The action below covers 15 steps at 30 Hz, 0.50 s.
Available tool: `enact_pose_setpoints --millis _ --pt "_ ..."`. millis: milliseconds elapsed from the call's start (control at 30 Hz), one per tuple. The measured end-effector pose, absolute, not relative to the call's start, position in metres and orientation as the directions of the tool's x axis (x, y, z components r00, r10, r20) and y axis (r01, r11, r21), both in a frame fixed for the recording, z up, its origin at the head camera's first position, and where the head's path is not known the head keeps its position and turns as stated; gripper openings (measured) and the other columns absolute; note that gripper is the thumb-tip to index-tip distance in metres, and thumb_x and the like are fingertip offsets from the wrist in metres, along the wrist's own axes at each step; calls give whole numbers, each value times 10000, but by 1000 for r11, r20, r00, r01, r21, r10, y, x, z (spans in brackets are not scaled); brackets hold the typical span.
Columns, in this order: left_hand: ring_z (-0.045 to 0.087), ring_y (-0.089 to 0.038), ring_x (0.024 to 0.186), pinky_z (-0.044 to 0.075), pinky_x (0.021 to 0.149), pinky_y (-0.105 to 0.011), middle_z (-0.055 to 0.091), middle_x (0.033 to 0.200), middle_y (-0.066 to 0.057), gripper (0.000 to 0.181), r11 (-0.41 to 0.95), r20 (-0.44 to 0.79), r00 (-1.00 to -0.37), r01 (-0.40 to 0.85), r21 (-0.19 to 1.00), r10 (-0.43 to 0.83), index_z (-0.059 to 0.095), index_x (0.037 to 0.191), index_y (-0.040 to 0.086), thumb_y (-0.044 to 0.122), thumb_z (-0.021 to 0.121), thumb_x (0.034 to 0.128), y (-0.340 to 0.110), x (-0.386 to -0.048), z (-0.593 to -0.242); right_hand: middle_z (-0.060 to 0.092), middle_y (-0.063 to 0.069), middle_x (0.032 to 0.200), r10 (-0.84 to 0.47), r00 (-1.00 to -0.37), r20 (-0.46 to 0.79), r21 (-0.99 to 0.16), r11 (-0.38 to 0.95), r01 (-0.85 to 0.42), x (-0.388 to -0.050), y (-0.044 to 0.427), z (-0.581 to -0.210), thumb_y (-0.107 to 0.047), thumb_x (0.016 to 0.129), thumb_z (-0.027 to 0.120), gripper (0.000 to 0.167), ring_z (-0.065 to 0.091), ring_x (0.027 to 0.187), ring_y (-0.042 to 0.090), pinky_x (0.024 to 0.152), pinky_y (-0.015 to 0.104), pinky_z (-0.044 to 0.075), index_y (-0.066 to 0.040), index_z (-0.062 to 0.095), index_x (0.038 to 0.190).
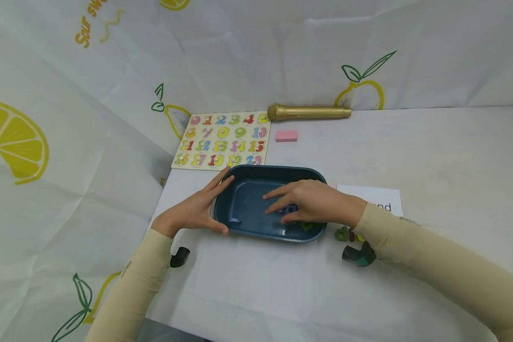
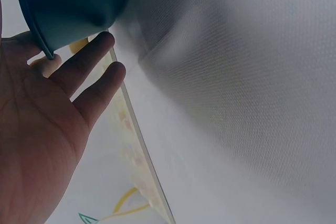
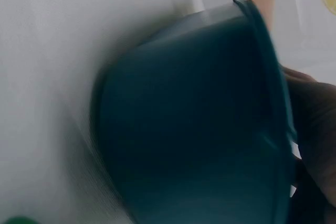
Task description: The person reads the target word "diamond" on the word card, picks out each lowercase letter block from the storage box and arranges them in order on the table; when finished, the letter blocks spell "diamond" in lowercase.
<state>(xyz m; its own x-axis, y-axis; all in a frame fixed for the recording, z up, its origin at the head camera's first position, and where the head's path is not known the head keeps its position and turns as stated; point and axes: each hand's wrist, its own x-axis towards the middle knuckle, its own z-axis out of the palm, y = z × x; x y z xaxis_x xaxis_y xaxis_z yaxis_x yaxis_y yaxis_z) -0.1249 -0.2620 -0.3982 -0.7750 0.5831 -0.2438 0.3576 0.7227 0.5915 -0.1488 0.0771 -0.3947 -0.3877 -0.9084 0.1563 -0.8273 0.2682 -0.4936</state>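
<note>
Touching one tub (image 1: 249, 202), the left hand (image 1: 198, 206) has a wide grip; the right hand (image 1: 309, 202) spreads loosely inside; one microphone (image 1: 312, 112) lies beyond.

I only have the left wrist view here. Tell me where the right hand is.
Observer: In the head view, the right hand is over the right part of the tub.
Operator: Now report what lies at the tub's left end.
Observer: One small bluish piece lies inside, near the corner closest to the person.
Operator: Tell me what's beyond the tub, right of the number board.
Observer: A pink block lies there, beside the number board.
</note>
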Motion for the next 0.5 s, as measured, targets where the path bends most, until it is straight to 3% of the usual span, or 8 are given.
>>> enact_pose_setpoints --millis 500 --pt "40 -232 1543 302 1147 -546 -121 1698 21 1338 718 -230 -781 359 596 581 53 1652 200 353 964 684 -263 -125 -401 648 70 1344 -873 -485 58 -403 424 -811 -142 53 -410 -195 904 801 283 633 1193 264 922 419 547 -194 781 1186"
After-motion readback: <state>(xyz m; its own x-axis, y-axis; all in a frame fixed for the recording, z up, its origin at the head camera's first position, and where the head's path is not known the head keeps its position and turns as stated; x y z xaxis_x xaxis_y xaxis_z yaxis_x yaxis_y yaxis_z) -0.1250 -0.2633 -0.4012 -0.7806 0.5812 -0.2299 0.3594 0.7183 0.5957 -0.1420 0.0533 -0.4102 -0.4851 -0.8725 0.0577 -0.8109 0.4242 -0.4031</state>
